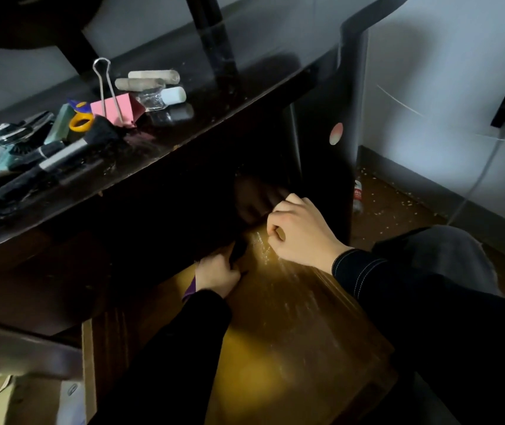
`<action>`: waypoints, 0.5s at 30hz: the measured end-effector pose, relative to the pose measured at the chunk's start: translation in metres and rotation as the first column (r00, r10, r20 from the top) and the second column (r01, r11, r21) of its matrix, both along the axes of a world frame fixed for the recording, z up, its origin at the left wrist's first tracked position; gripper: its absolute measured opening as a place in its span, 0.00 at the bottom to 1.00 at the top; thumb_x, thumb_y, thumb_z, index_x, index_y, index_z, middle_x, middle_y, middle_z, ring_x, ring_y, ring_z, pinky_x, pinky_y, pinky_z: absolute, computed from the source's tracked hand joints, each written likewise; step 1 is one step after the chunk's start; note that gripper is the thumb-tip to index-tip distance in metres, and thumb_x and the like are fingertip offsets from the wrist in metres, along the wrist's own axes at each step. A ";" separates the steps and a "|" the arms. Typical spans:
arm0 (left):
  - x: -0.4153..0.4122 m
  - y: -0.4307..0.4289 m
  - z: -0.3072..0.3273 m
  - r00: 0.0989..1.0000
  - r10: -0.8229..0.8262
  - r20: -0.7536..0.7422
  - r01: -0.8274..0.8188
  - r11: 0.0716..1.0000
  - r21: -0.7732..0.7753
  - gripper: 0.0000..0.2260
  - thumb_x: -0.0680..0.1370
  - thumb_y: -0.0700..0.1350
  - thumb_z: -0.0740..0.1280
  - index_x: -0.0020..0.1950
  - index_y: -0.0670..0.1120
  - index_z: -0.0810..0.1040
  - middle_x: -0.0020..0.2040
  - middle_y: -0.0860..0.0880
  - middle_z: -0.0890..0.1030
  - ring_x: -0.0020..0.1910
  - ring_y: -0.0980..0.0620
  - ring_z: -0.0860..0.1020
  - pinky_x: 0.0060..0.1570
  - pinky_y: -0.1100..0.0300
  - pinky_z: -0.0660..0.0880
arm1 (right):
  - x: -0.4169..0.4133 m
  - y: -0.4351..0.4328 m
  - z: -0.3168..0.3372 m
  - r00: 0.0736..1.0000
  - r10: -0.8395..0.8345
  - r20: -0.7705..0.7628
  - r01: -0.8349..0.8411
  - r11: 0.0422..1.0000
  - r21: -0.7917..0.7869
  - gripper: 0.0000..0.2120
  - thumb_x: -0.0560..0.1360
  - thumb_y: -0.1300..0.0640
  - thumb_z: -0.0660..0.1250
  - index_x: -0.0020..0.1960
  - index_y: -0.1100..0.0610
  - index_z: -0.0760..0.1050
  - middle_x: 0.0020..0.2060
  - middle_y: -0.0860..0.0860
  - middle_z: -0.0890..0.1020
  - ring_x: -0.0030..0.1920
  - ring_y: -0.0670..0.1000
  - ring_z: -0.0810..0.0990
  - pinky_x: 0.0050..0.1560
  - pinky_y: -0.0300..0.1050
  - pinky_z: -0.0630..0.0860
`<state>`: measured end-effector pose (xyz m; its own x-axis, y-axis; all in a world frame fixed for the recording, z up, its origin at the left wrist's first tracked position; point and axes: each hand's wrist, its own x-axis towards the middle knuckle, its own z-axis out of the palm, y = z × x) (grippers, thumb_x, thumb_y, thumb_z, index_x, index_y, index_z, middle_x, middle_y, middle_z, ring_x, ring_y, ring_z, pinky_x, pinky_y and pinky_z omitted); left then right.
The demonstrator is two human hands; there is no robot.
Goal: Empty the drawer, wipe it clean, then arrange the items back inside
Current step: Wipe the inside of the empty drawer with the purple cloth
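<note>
The open drawer (291, 348) has a bare yellow-brown floor streaked with pale dust near its back. My left hand (217, 276) reaches to the shadowed back of the drawer and grips a dark object (238, 251); a purple scrap (190, 289) shows under its wrist. My right hand (302, 234) hovers over the dusty patch with its fingers curled into a loose fist, and I cannot make out anything in it. A dim brownish shape (254, 200) lies in the dark just beyond its knuckles.
The desk top (229, 87) holds removed items: a pink binder clip (116, 107), scissors with a yellow handle (81, 121), makeup brushes (58, 154), two pale tubes (150, 79), a small clear bottle (165, 98). A bottle (358, 194) lies on the floor. Cardboard (5, 400) sits lower left.
</note>
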<state>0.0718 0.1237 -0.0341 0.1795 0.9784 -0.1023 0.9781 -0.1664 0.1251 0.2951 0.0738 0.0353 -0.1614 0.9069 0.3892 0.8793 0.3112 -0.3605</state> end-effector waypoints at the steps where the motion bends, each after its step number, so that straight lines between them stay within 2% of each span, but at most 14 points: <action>1: -0.001 -0.006 0.001 1.000 -0.024 -0.013 0.024 1.000 0.015 0.33 0.73 0.47 0.65 0.78 0.58 0.63 0.73 0.50 0.72 0.70 0.45 0.70 0.67 0.55 0.70 | 0.000 -0.001 0.001 1.000 0.003 -0.008 -0.003 1.000 -0.005 0.06 0.74 0.53 0.66 0.40 0.51 0.81 0.43 0.44 0.81 0.52 0.50 0.72 0.54 0.47 0.69; 3: -0.006 -0.029 0.000 0.993 -0.113 -0.037 0.114 0.993 0.029 0.32 0.73 0.47 0.64 0.78 0.56 0.64 0.74 0.52 0.70 0.72 0.47 0.66 0.68 0.54 0.69 | 0.000 -0.002 0.003 1.000 0.006 -0.029 -0.007 1.000 -0.017 0.06 0.74 0.54 0.66 0.41 0.51 0.81 0.44 0.45 0.81 0.52 0.50 0.72 0.54 0.46 0.69; 6: -0.019 -0.073 -0.004 0.971 -0.232 -0.060 0.234 0.971 0.043 0.26 0.77 0.56 0.62 0.76 0.54 0.68 0.72 0.53 0.73 0.69 0.48 0.68 0.65 0.52 0.70 | -0.001 -0.004 0.006 1.000 0.006 -0.028 -0.007 0.999 -0.031 0.07 0.75 0.54 0.66 0.42 0.51 0.82 0.44 0.45 0.81 0.53 0.50 0.72 0.54 0.45 0.69; 9: -0.025 -0.085 -0.010 0.951 -0.305 -0.046 0.307 0.949 0.065 0.23 0.82 0.56 0.59 0.76 0.52 0.69 0.75 0.52 0.70 0.75 0.47 0.66 0.72 0.50 0.65 | 0.000 -0.005 0.007 1.000 0.010 -0.024 -0.011 0.999 -0.037 0.07 0.75 0.54 0.65 0.42 0.51 0.81 0.44 0.45 0.81 0.53 0.50 0.72 0.55 0.46 0.70; 12: -0.012 -0.052 -0.011 0.965 -0.260 -0.013 0.260 0.964 0.059 0.25 0.83 0.52 0.57 0.80 0.50 0.60 0.79 0.50 0.62 0.79 0.48 0.58 0.77 0.53 0.56 | 0.001 -0.004 0.006 0.999 0.010 -0.040 -0.011 0.999 -0.034 0.06 0.75 0.53 0.66 0.41 0.51 0.80 0.44 0.45 0.81 0.52 0.50 0.72 0.55 0.48 0.71; 15: 0.011 -0.016 -0.007 0.988 -0.151 0.012 0.150 0.986 0.073 0.26 0.83 0.49 0.57 0.81 0.50 0.56 0.81 0.50 0.59 0.79 0.48 0.58 0.76 0.57 0.56 | 0.001 -0.003 0.005 0.998 0.007 -0.059 -0.009 1.000 -0.029 0.06 0.75 0.54 0.66 0.40 0.51 0.80 0.43 0.45 0.81 0.51 0.51 0.73 0.54 0.48 0.71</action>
